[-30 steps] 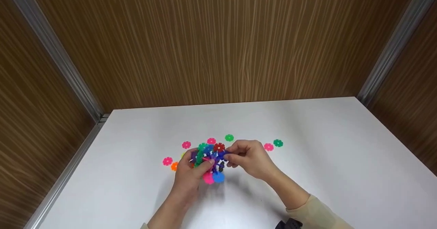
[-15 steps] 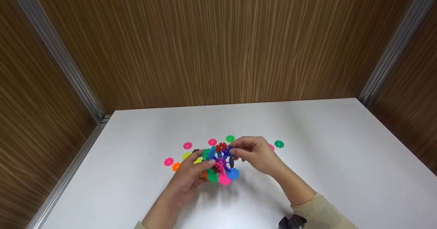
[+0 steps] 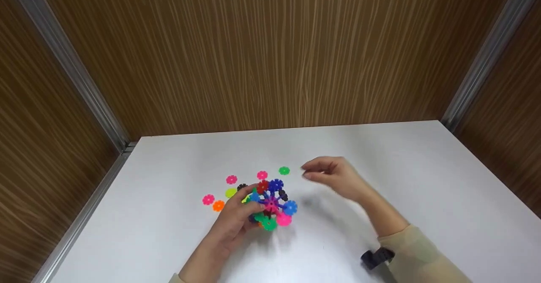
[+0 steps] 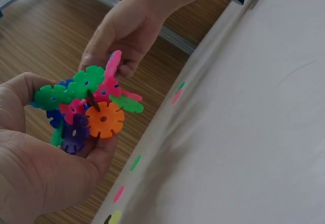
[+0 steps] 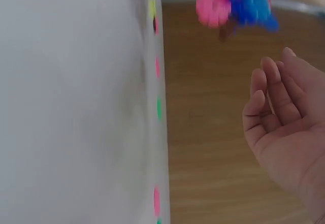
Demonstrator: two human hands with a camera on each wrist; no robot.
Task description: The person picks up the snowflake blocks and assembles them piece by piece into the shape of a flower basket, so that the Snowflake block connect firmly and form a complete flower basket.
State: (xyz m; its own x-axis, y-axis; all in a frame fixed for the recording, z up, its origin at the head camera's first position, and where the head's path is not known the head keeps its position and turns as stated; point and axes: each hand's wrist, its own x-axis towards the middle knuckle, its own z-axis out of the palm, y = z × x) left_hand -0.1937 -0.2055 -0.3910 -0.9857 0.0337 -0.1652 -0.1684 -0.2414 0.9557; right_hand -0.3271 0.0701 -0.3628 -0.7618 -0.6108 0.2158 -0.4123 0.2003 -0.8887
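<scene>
My left hand (image 3: 236, 215) grips a ball-like cluster of interlocked plastic flower discs (image 3: 271, 203), held above the white table. Its notched discs are red, dark blue, light blue, pink, green and black around the outside. From the left wrist view, an orange disc (image 4: 105, 120) and a purple disc (image 4: 75, 133) show on the cluster's other side, near the thumb and fingers. My right hand (image 3: 338, 179) is apart from the cluster, up and to its right. In the right wrist view its fingers are loosely bent and hold nothing.
Loose flower discs lie behind and left of the cluster: a green disc (image 3: 284, 170), several pink ones, a yellow disc (image 3: 230, 193) and an orange disc (image 3: 218, 206). A wood-grain panel (image 3: 279, 55) stands behind the table (image 3: 169, 232). A black device (image 3: 377, 257) sits at the right sleeve.
My right hand has let go of the dark blue disc on the cluster and moved up and right. The left hand has turned the cluster, showing the pink disc in front.
</scene>
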